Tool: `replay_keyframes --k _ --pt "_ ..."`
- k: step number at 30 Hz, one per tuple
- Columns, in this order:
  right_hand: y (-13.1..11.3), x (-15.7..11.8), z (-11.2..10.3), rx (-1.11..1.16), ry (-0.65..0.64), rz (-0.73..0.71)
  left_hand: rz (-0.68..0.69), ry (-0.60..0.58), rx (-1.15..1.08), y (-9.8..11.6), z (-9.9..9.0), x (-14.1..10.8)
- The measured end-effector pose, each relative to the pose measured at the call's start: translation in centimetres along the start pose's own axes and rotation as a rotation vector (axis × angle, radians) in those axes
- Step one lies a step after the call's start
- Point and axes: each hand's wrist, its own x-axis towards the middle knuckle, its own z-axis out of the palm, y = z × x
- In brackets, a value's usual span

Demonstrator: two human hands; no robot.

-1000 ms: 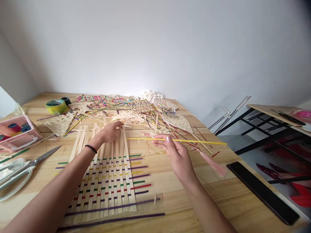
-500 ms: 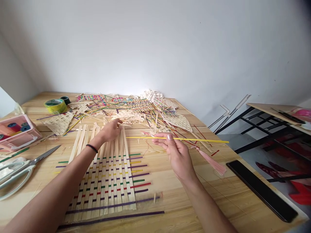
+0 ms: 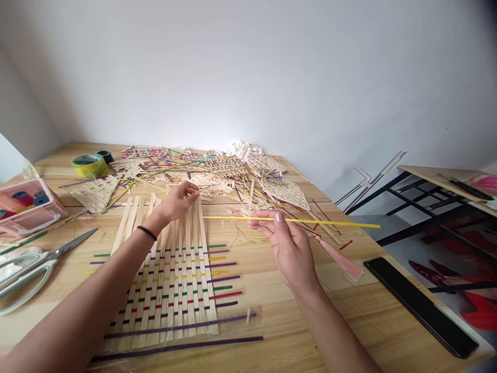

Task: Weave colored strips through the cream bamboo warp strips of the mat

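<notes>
A partly woven mat (image 3: 171, 290) of pale upright strips crossed by purple, green, red and yellow strips lies on the table. My left hand (image 3: 180, 201) is over the loose far ends of the pale strips, its fingers bent together near the right-hand ones; what they hold, if anything, is hidden. To the right of the mat, my right hand (image 3: 287, 238) pinches a long yellow strip (image 3: 341, 224) between thumb and fingers. The strip's left end reaches beside the rightmost pale strip.
Scissors (image 3: 50, 259) and a pink box (image 3: 31, 210) with spools are at the left, tape rolls (image 3: 90, 166) behind. Strip scraps and woven pieces (image 3: 225, 168) cover the back. A pink tassel (image 3: 341, 259) and a black case (image 3: 419, 305) lie at the right.
My right hand and the yellow strip have shifted slightly right. My left hand has moved a little right, with its fingers at the rightmost pale strips.
</notes>
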Motion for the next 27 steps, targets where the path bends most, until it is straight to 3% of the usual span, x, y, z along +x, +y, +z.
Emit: replay_keyframes --k 12,27 --pt "-0.1 0.1 0.1 -0.036 -0.006 0.026 0.120 -0.001 -0.116 2.0 -0.7 -0.1" --pt "-0.3 0.1 0.2 0.044 -0.016 0.001 0.046 -0.038 -0.239 2.5 -0.8 -0.6"
